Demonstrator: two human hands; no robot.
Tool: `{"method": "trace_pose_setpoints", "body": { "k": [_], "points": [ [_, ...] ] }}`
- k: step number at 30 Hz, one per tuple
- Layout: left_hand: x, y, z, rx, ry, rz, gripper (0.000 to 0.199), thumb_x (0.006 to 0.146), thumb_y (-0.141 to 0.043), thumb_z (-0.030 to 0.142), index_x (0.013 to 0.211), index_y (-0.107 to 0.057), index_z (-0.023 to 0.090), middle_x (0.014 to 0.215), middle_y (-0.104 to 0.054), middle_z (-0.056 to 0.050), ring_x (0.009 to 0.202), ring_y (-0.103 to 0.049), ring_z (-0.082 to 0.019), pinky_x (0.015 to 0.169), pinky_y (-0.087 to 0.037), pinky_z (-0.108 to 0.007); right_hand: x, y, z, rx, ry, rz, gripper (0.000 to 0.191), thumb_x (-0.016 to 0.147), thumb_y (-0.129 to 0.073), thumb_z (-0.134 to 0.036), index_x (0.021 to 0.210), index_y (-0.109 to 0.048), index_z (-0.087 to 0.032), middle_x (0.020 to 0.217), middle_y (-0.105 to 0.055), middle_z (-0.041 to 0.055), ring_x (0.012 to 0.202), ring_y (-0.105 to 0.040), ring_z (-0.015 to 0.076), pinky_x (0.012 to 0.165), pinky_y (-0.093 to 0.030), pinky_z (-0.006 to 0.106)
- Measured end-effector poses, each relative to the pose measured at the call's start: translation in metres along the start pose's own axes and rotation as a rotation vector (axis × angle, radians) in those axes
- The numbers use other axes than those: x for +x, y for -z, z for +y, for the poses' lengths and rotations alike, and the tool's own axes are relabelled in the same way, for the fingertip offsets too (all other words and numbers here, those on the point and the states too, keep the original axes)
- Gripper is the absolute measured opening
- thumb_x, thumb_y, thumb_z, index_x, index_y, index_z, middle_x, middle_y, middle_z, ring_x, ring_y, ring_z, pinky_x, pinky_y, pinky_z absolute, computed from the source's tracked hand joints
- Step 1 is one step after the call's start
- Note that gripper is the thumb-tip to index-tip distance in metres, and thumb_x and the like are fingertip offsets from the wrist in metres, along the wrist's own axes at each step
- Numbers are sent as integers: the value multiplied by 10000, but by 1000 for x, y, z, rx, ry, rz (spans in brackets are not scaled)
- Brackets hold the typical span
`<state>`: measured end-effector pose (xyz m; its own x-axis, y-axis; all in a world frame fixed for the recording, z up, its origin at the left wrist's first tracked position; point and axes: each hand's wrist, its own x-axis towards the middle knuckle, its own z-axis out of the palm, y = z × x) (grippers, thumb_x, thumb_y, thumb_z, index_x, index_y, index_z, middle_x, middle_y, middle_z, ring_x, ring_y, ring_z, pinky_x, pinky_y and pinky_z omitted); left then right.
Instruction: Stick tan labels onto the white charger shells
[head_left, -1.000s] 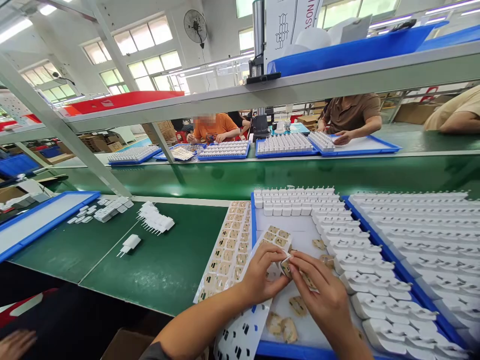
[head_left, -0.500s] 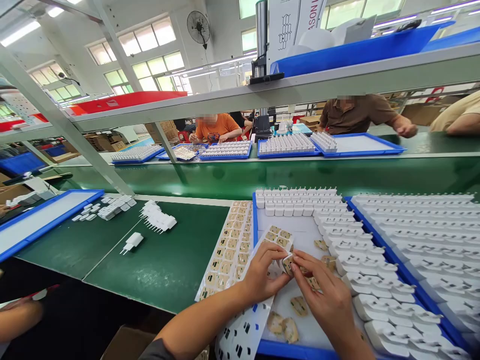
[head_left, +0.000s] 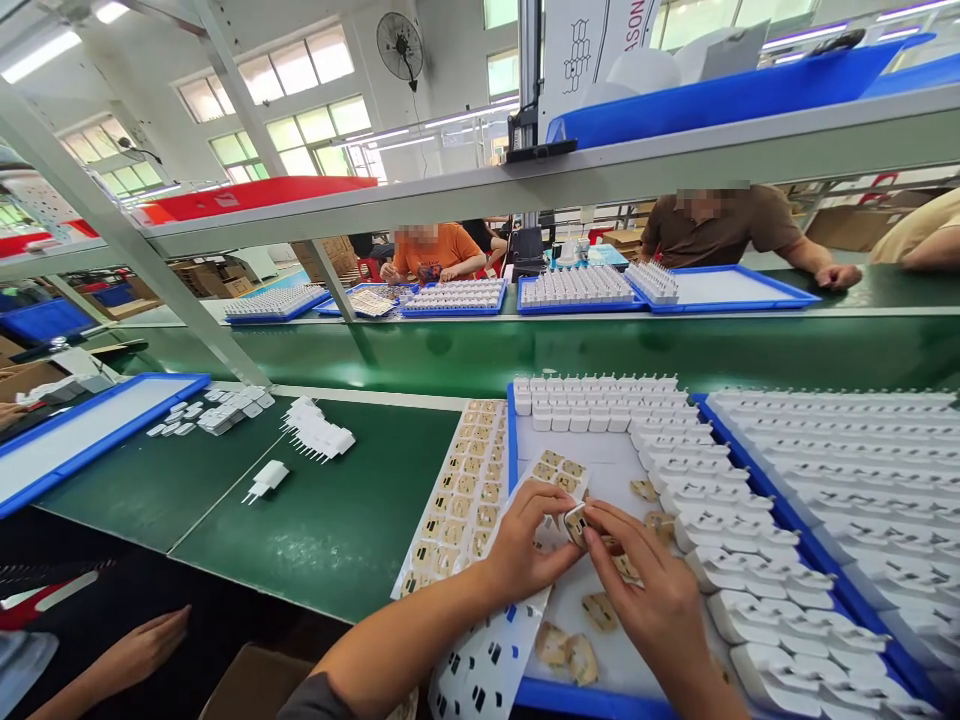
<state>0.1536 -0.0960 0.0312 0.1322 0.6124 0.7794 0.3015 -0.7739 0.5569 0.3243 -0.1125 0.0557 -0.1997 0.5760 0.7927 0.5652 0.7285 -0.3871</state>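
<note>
Left hand (head_left: 534,535) and right hand (head_left: 637,565) both grasping plug (head_left: 577,524), pinched between fingertips over near tray (head_left: 592,697); its end with dark slots faces up. Sticker sheet (head_left: 457,480) beside tray on green worktop (head_left: 375,520), another sheet (head_left: 499,640) under left forearm. Loose tan stickers (head_left: 581,658) in tray, below hands; rows of white plugs (head_left: 720,520) along its far and right sides. Single plug (head_left: 267,480) lies farther left
</note>
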Motion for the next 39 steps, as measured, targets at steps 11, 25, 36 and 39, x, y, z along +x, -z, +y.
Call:
{"method": "trace_pose_setpoints", "body": {
  "k": [11, 25, 36, 39],
  "points": [
    [2, 8, 4, 92, 52, -8, 333, 852, -681, 228, 1167, -575, 205, 1067, -643, -94, 1020, -644, -215, 872, -564, -393, 1, -1, -10, 71, -103, -55, 333, 929, -573, -160, 1250, -634, -228, 1173, -721, 97, 1074, -707, 217, 883, -629, 346],
    [3, 8, 7, 144, -25, -35, 369, 851, -678, 176, 1194, -548, 219, 1064, -629, -84, 998, -640, -216, 853, -569, -404, -1, -1, -10, 83, -122, -108, 356, 935, -549, -145, 1256, -644, -267, 1165, -697, 84, 1058, -693, 210, 891, -616, 346],
    [0, 9, 3, 10, 119, -62, 390, 826, -731, 233, 1179, -568, 211, 1109, -616, -92, 1055, -621, -213, 846, -574, -369, 5, 11, -7, 392, -367, -111, 226, 944, -561, -225, 1119, -698, -265, 1341, -582, 102, 887, -681, 162, 765, -606, 325],
    [4, 9, 8, 29, 15, -106, 428, 808, -738, 199, 1200, -565, 211, 1085, -630, -84, 1029, -633, -214, 885, -552, -396, 5, 11, -3, 393, -507, -53, 216, 938, -591, -272, 1140, -663, -240, 1123, -677, 81, 779, -662, 145, 625, -576, 263]
  ]
}}
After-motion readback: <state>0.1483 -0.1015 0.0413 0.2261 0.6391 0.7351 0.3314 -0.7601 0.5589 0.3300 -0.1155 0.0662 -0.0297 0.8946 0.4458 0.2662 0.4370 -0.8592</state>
